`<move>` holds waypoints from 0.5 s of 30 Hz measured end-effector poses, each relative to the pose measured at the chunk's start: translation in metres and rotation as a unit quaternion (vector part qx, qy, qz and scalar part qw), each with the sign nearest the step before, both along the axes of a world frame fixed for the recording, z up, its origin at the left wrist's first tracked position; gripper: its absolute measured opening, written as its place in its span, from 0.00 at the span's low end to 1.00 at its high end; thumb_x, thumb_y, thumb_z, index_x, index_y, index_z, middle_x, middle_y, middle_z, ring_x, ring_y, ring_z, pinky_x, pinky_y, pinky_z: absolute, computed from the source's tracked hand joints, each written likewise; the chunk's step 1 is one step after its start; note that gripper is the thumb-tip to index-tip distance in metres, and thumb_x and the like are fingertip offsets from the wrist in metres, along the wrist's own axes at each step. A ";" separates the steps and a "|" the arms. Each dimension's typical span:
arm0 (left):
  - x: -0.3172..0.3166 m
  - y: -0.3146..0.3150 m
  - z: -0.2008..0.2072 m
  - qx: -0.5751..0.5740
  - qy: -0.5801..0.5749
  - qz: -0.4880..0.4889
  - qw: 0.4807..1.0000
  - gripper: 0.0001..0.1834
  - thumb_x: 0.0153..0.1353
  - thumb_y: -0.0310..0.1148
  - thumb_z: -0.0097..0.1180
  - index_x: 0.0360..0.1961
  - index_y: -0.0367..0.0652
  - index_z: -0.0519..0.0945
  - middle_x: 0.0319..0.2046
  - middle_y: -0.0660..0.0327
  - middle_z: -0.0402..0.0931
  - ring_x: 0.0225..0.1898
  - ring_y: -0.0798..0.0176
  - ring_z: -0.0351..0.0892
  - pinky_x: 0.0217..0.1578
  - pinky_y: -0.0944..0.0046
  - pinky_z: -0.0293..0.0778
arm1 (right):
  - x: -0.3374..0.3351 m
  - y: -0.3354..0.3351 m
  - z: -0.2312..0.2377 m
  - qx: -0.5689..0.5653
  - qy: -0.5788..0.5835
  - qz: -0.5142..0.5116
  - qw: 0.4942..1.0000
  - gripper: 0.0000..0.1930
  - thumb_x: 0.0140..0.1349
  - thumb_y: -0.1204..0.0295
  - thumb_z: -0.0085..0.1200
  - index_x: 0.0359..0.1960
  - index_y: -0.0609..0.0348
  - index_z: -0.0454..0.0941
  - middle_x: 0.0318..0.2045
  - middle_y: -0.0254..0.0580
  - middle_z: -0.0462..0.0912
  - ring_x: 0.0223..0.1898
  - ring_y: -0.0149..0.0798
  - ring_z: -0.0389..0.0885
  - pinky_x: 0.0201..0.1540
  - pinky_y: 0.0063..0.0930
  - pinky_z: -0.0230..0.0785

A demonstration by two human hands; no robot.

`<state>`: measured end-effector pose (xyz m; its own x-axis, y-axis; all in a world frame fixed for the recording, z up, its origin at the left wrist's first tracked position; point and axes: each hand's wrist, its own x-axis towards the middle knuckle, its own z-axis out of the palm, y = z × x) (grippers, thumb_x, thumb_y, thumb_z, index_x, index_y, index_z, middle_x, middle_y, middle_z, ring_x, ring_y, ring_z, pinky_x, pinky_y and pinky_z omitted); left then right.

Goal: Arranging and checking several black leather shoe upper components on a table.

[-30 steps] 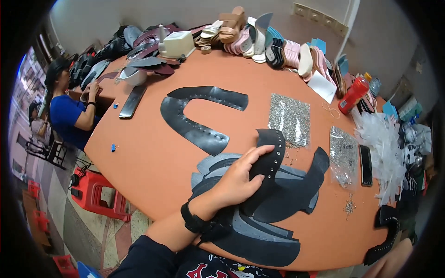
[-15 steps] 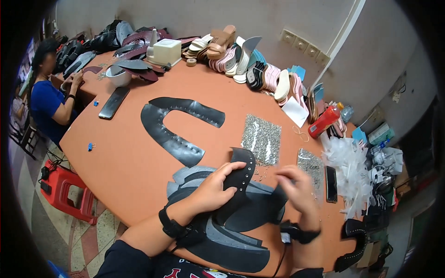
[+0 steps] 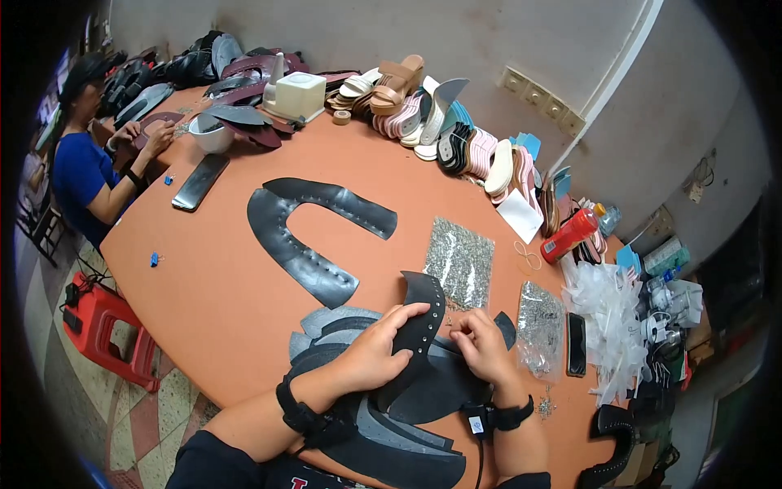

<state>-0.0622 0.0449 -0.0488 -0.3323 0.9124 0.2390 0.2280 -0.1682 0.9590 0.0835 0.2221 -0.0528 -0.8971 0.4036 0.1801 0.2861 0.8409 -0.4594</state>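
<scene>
My left hand (image 3: 371,354) is closed on a black shoe upper (image 3: 423,330), thumb and fingers pinching its edge. Small round silvery studs or eyelets run in a row along that upper, which curves upward past my fingers. Just to its right is my right hand (image 3: 485,352), fingertips pinched together. Whatever those fingertips hold, if anything, is too small to make out. Beneath both hands lie several black and grey upper pieces (image 3: 407,438), overlapping at the table's near edge. A clear bag of small metal pieces (image 3: 459,262) lies just beyond my right hand.
On the orange table (image 3: 195,310) lie two curved black uppers (image 3: 297,253), a second bag (image 3: 540,330), loose metal bits (image 3: 546,403) and phones (image 3: 577,346). Stacked sandals and soles (image 3: 399,118) line the wall. A co-worker in blue (image 3: 85,183) handles a maroon piece at left.
My right hand has come in leftward, nearer the studded upper, its fingers now pinched. My left hand keeps its hold. The view has shifted slightly, and the co-worker's head and hands have moved.
</scene>
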 end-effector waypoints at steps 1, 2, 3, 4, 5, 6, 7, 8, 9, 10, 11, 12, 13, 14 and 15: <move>0.000 0.000 -0.001 -0.001 -0.001 0.003 1.000 0.33 0.49 0.15 0.50 0.60 0.37 0.61 0.54 0.50 0.64 0.58 0.53 0.66 0.57 0.61 0.63 | 0.003 -0.011 0.011 -0.106 0.031 0.028 0.993 0.05 0.53 0.76 0.56 0.31 0.61 0.75 0.33 0.42 0.74 0.37 0.42 0.74 0.39 0.30 0.67; 0.000 0.000 -0.003 0.005 -0.006 0.008 1.000 0.33 0.49 0.15 0.50 0.60 0.38 0.61 0.54 0.50 0.64 0.58 0.53 0.66 0.57 0.61 0.63 | 0.005 -0.019 0.016 -0.212 0.061 0.056 0.974 0.04 0.55 0.77 0.55 0.31 0.62 0.74 0.34 0.41 0.74 0.37 0.39 0.74 0.38 0.28 0.67; 0.000 0.000 -0.004 0.011 -0.011 0.009 1.000 0.33 0.49 0.15 0.50 0.60 0.38 0.61 0.54 0.50 0.64 0.58 0.53 0.66 0.57 0.61 0.63 | 0.006 -0.027 0.014 -0.211 0.092 0.091 0.969 0.02 0.57 0.77 0.53 0.31 0.62 0.74 0.35 0.40 0.74 0.38 0.36 0.74 0.39 0.25 0.67; 0.000 0.000 -0.004 0.011 -0.012 0.008 1.000 0.33 0.49 0.15 0.50 0.60 0.38 0.61 0.54 0.50 0.64 0.58 0.53 0.66 0.57 0.61 0.63 | 0.005 -0.038 0.020 -0.238 0.087 0.095 0.963 0.03 0.56 0.77 0.54 0.31 0.63 0.74 0.36 0.42 0.75 0.38 0.38 0.76 0.40 0.26 0.67; 0.000 -0.001 -0.003 0.001 -0.032 -0.001 0.999 0.34 0.49 0.15 0.50 0.61 0.37 0.61 0.56 0.52 0.62 0.59 0.57 0.64 0.59 0.62 0.61 | 0.006 -0.044 0.017 -0.251 0.081 0.086 0.961 0.03 0.56 0.78 0.54 0.31 0.64 0.74 0.36 0.43 0.75 0.38 0.38 0.76 0.41 0.26 0.67; -0.001 -0.001 -0.002 -0.009 -0.051 -0.010 0.999 0.34 0.50 0.15 0.50 0.61 0.36 0.60 0.58 0.54 0.61 0.61 0.60 0.62 0.60 0.63 0.59 | 0.007 -0.048 0.014 -0.264 0.076 0.078 0.958 0.03 0.56 0.78 0.54 0.30 0.64 0.73 0.36 0.43 0.76 0.38 0.38 0.77 0.41 0.26 0.68; -0.001 0.000 -0.002 -0.010 -0.052 -0.010 0.999 0.34 0.50 0.15 0.50 0.61 0.36 0.60 0.58 0.54 0.61 0.61 0.60 0.62 0.60 0.63 0.59 | 0.006 -0.050 0.013 -0.249 0.080 0.075 0.962 0.04 0.56 0.78 0.55 0.30 0.65 0.74 0.34 0.44 0.77 0.37 0.39 0.77 0.40 0.27 0.68; -0.001 0.000 -0.001 -0.006 -0.051 -0.010 0.999 0.34 0.50 0.15 0.50 0.61 0.36 0.60 0.58 0.54 0.61 0.60 0.61 0.62 0.60 0.63 0.60 | 0.006 -0.050 0.010 -0.250 0.079 0.075 0.962 0.04 0.56 0.78 0.55 0.30 0.65 0.74 0.34 0.44 0.77 0.37 0.39 0.77 0.40 0.27 0.68; -0.001 0.000 -0.001 -0.002 -0.048 -0.009 0.999 0.34 0.50 0.14 0.50 0.61 0.36 0.60 0.58 0.54 0.61 0.60 0.61 0.62 0.59 0.63 0.60 | 0.006 -0.049 0.006 -0.260 0.087 0.065 0.960 0.04 0.56 0.78 0.55 0.30 0.65 0.74 0.33 0.43 0.78 0.36 0.39 0.78 0.39 0.26 0.68; -0.001 0.000 -0.001 -0.004 -0.049 -0.007 0.999 0.34 0.50 0.14 0.50 0.61 0.36 0.60 0.58 0.54 0.61 0.60 0.61 0.62 0.59 0.63 0.60 | 0.006 -0.049 0.003 -0.270 0.094 0.055 0.957 0.04 0.56 0.78 0.55 0.30 0.65 0.74 0.32 0.43 0.78 0.35 0.39 0.78 0.38 0.26 0.69; -0.001 0.000 -0.002 -0.002 -0.041 -0.005 0.999 0.34 0.50 0.14 0.50 0.61 0.36 0.60 0.58 0.54 0.61 0.60 0.61 0.62 0.59 0.64 0.60 | 0.006 -0.050 0.002 -0.271 0.093 0.056 0.956 0.04 0.56 0.78 0.55 0.30 0.65 0.74 0.32 0.43 0.78 0.35 0.39 0.78 0.38 0.26 0.69; -0.001 0.000 -0.003 -0.001 -0.034 -0.003 0.999 0.34 0.50 0.14 0.50 0.61 0.37 0.60 0.58 0.54 0.61 0.60 0.61 0.63 0.59 0.64 0.61 | 0.006 -0.050 0.001 -0.283 0.096 0.055 0.953 0.04 0.56 0.78 0.55 0.30 0.65 0.74 0.31 0.43 0.78 0.33 0.38 0.78 0.38 0.26 0.69; -0.001 0.000 -0.003 -0.002 -0.035 -0.002 0.999 0.34 0.50 0.14 0.50 0.61 0.37 0.60 0.58 0.54 0.61 0.60 0.61 0.63 0.59 0.64 0.61 | 0.005 -0.050 0.000 -0.295 0.099 0.054 0.949 0.04 0.56 0.78 0.55 0.31 0.64 0.75 0.30 0.43 0.78 0.32 0.38 0.78 0.37 0.26 0.69; -0.001 0.001 -0.002 -0.005 -0.039 -0.004 0.999 0.34 0.49 0.14 0.50 0.61 0.37 0.60 0.58 0.54 0.61 0.60 0.61 0.63 0.59 0.64 0.61 | 0.005 -0.051 0.001 -0.295 0.098 0.054 0.949 0.04 0.56 0.78 0.55 0.31 0.64 0.75 0.30 0.43 0.78 0.32 0.38 0.78 0.37 0.26 0.69; -0.002 0.000 -0.002 -0.008 -0.043 -0.005 0.999 0.34 0.49 0.14 0.50 0.61 0.37 0.60 0.58 0.54 0.61 0.60 0.61 0.63 0.59 0.64 0.61 | 0.003 -0.052 0.002 -0.286 0.097 0.058 0.952 0.04 0.56 0.78 0.55 0.30 0.65 0.75 0.30 0.43 0.79 0.32 0.38 0.78 0.37 0.26 0.69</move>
